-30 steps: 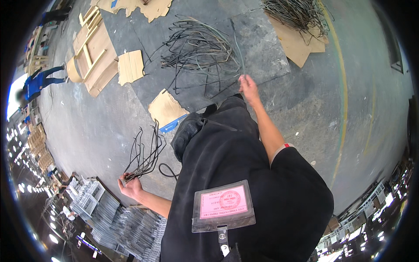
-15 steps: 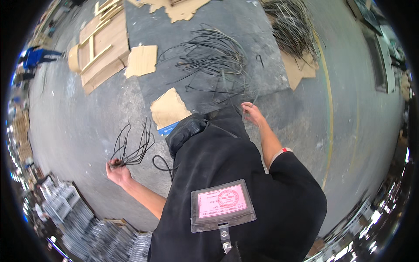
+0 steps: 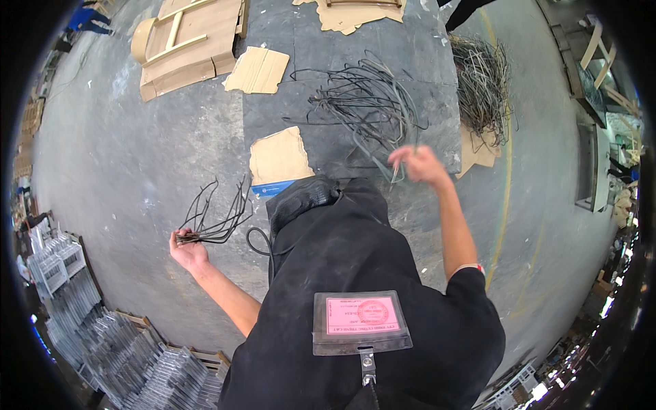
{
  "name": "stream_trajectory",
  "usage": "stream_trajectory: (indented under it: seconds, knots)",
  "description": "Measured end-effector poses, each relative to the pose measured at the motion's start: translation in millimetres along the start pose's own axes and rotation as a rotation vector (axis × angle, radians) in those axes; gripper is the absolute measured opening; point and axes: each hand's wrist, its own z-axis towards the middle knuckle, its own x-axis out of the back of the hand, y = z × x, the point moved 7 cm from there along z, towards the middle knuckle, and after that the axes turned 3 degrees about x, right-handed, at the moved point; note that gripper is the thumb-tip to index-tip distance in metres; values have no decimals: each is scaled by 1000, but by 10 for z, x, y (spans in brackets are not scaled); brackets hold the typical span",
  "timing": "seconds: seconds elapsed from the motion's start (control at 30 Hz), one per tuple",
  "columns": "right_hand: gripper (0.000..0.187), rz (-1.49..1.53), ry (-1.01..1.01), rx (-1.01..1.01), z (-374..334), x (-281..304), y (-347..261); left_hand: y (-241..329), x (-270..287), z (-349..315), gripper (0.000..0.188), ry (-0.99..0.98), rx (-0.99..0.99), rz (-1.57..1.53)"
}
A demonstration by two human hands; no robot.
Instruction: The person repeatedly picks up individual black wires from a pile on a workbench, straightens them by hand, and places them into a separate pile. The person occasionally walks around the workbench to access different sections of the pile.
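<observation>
Head view showed the tangled wire pile point(image 3: 376, 102) on the floor ahead of your feet, its strands crossing and looping over one another. A hard pull there could have dragged several strands out together, because they were interlaced; the splayed loops of your wire bundle point(image 3: 203, 238) could have snagged if swung near the pile. Your left hand point(image 3: 189, 251), out to the side, was curled around that bundle's gathered end. Your right hand point(image 3: 422, 165) was blurred at the pile's near edge; whether it gripped a strand, I couldn't tell.
</observation>
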Motion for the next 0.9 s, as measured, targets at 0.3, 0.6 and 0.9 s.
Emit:
stream_trajectory:
  seconds: [0.3, 0.6, 0.9]
  knots:
    - [43, -945, 165, 381, 844, 653, -1299, -34, 119, 15, 16, 54, -57, -6]
    - [47, -1436, -156, 861, 368, -473, -1550, -153, 157, -182, 16, -20, -132, 67]
    - [60, 139, 1188, 81, 1066, 1527, 278, -197, -2, -337, 18, 44, -190, 164]
